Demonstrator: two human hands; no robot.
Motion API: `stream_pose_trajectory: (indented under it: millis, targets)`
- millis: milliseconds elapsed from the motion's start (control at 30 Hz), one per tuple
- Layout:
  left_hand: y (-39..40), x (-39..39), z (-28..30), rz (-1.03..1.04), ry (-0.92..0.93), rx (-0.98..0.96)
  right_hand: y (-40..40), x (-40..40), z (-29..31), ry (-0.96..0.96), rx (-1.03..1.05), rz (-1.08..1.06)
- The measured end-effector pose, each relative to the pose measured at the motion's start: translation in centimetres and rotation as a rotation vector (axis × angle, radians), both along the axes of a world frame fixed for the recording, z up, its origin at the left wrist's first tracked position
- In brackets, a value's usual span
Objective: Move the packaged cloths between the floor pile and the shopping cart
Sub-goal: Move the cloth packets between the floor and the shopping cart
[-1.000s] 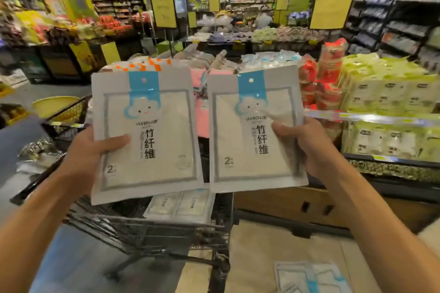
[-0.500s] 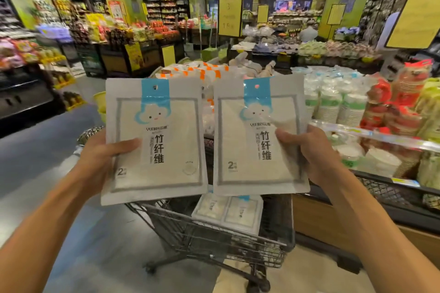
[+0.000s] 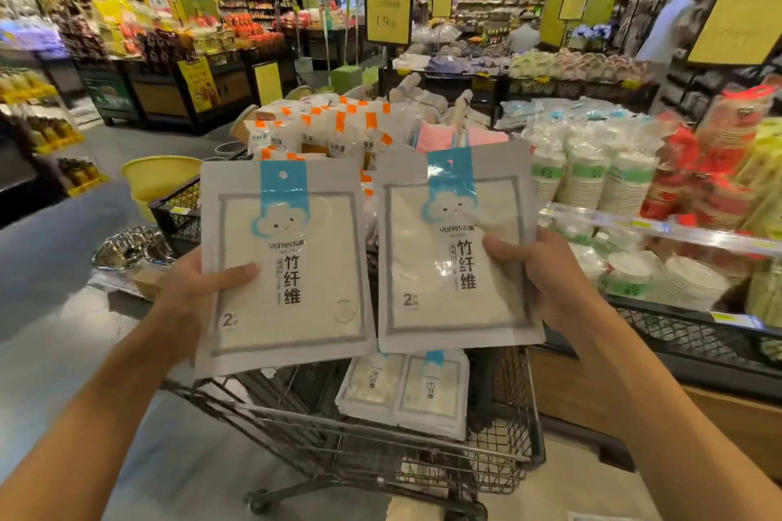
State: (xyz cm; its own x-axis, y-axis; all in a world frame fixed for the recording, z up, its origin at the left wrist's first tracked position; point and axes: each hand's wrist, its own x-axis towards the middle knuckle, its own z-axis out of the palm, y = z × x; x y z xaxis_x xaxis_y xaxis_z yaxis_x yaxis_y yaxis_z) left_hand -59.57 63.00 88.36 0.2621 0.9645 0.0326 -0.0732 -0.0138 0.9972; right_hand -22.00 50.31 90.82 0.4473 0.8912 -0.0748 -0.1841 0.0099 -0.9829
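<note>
Item: two cloth packs, my left hand (image 3: 186,288) pinching one pack (image 3: 283,266), my right hand (image 3: 546,279) the other pack (image 3: 457,250), held upright above the cart (image 3: 381,448), probably for dropping onto the packs (image 3: 406,398) stacked below.

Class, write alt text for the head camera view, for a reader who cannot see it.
A person's left hand and right hand each hold up one white packaged cloth, the left pack and right pack side by side above a wire shopping cart. More packs lie in the cart; store shelves surround it.
</note>
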Motion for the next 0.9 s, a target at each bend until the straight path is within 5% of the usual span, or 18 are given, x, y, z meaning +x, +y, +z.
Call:
stream_pose_trajectory:
  millis: [333, 900]
  targets:
    - [10.5, 6.8, -5.0, -0.068, 0.012, -0.139, 9.0, 6.0, -6.8, 0.011, -0.124, -0.006]
    - [24.3, 9.6, -27.8, -0.279, 0.275, -0.575, 13.9, 8.3, -25.9, 0.077, -0.528, -0.177]
